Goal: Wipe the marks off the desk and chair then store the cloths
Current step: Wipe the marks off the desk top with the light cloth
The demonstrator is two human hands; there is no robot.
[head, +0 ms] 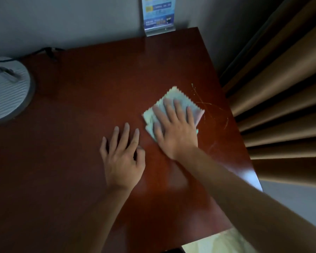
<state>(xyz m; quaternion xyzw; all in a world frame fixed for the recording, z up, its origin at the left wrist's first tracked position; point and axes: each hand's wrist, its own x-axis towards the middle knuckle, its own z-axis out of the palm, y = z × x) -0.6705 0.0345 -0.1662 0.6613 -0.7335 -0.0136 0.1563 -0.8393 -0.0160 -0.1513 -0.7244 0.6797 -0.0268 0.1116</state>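
Fingers straight, your right hand (173,128) presses flat on the cloth (171,108), hiding its middle, near the desk's (98,88) right edge. Your left hand (122,157) rests spread beside it, holding nothing. Faint marks (206,105) just right of the cloth are blurred.

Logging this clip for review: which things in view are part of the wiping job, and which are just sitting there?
Job: cloth under the flat right hand; marks beside it; desk; left hand resting on the desk.

Lying about: lamp base, cable, sign stand, curtain.
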